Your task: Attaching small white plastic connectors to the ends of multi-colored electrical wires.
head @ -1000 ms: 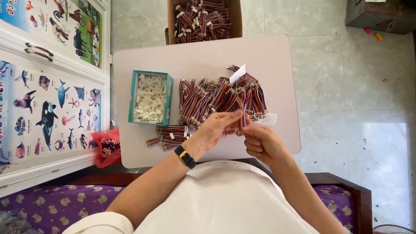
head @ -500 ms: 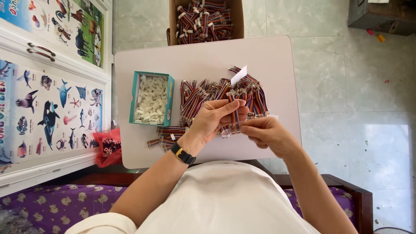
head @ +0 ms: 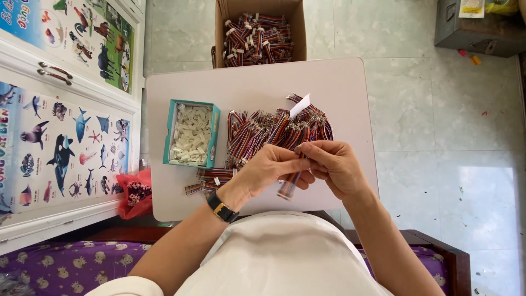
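Note:
My left hand (head: 271, 170) and my right hand (head: 334, 164) meet over the near edge of a white table (head: 339, 82). Together they pinch a short multicoloured ribbon cable (head: 289, 185) that hangs down between them. Just beyond the hands lies a heap of the same striped cables (head: 274, 129) with a white paper tag on top. A teal box of small white plastic connectors (head: 192, 134) sits to the left of the heap. A few finished cables (head: 211, 180) lie next to my left wrist, which wears a black watch.
A cardboard box full of striped cables (head: 257, 35) stands on the tiled floor beyond the table. A cabinet with animal posters (head: 60, 109) runs along the left. A red bag (head: 136, 193) sits by the table's left corner. A grey crate (head: 476, 27) is at top right.
Both hands have drawn back from the cable heap toward my body, carrying one cable with them; the view has shifted slightly.

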